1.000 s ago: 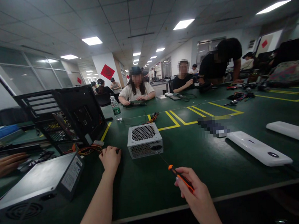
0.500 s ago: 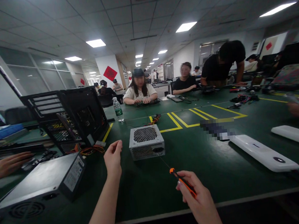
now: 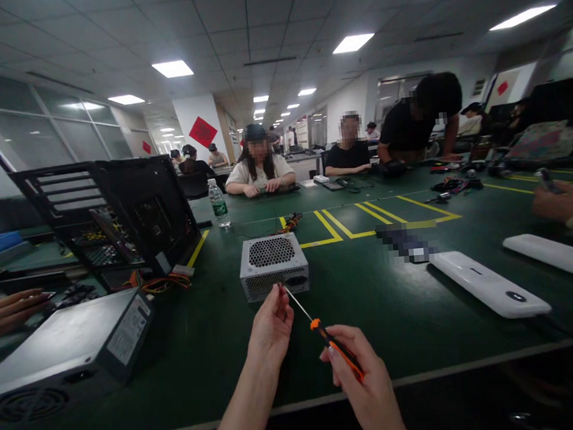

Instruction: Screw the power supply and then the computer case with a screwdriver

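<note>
starting at lower left of the frame, with a big power supply point(image 3: 61, 342), its label point(image 3: 129, 330) too small to read. over to upper centre-left: a red poster point(image 3: 203, 132), writing illegible. below, a green-labelled bottle point(image 3: 220, 209), brand unreadable. now to lower centre: left hand point(image 3: 270, 323), fingers pinched at the tip of the screwdriver point(image 3: 327, 336), can't tell over what, before the small power supply point(image 3: 273, 264) at mid-centre. right beside, right hand point(image 3: 357, 363), gripping the handle. seemingly lining up the tip; next, probably calling for steady fingers. finally, at right, a white device point(image 3: 488, 284), mark unreadable.
</note>
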`<control>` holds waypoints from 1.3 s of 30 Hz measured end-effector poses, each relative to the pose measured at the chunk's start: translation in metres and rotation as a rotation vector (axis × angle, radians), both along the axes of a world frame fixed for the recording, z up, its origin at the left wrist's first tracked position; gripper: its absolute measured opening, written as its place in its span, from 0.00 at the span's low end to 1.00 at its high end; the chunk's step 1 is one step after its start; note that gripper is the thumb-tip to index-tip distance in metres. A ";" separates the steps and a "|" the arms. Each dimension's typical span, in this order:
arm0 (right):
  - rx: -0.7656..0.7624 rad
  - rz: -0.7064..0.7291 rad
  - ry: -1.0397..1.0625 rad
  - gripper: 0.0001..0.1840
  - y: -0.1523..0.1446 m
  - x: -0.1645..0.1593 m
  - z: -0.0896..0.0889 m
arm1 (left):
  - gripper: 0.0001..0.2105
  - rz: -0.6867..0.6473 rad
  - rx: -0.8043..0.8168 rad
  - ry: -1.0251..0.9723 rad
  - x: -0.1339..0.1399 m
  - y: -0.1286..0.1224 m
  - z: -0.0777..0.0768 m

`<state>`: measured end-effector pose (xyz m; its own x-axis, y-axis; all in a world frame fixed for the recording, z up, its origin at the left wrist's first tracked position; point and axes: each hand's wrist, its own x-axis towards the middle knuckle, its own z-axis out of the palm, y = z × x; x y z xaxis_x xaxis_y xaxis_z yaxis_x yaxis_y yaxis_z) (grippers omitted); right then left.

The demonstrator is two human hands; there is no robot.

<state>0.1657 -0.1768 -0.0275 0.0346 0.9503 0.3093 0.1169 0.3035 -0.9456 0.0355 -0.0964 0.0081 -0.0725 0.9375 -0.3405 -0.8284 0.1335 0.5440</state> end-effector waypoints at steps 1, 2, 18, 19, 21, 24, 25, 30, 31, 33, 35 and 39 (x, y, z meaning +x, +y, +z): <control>0.008 0.007 -0.010 0.14 0.000 -0.001 -0.001 | 0.03 -0.002 -0.004 -0.008 -0.001 0.000 -0.001; 0.015 0.011 -0.024 0.14 0.000 -0.001 -0.001 | 0.03 -0.005 -0.005 -0.015 -0.001 0.000 -0.001; 0.050 -0.001 -0.150 0.12 -0.003 -0.002 0.001 | 0.04 -0.048 -0.010 -0.088 -0.001 -0.001 -0.003; 0.052 0.000 -0.150 0.12 -0.004 -0.001 0.001 | 0.04 -0.051 -0.010 -0.092 -0.001 -0.001 -0.002; 0.056 0.000 -0.149 0.12 -0.004 -0.001 0.000 | 0.03 -0.059 -0.010 -0.102 -0.001 -0.001 -0.003; 0.056 -0.003 -0.152 0.12 -0.004 -0.001 -0.001 | 0.04 -0.068 -0.012 -0.114 -0.002 0.000 -0.006; 0.055 -0.005 -0.152 0.12 -0.004 -0.001 -0.001 | 0.04 -0.070 -0.012 -0.114 -0.002 0.000 -0.007; 0.055 -0.017 -0.147 0.12 -0.004 -0.001 0.001 | 0.05 -0.080 -0.012 -0.119 -0.002 0.002 -0.010; 0.058 -0.018 -0.148 0.12 -0.004 -0.001 0.002 | 0.04 -0.081 -0.015 -0.120 -0.002 0.002 -0.009; 0.067 -0.022 -0.152 0.12 -0.004 -0.001 0.002 | 0.04 -0.084 -0.018 -0.120 -0.002 0.001 -0.008; 0.074 -0.027 -0.158 0.12 -0.003 -0.001 0.001 | 0.04 -0.088 -0.019 -0.116 -0.002 0.001 -0.008; 0.088 -0.027 -0.180 0.12 -0.004 -0.001 0.001 | 0.04 -0.092 -0.021 -0.099 -0.002 0.000 -0.007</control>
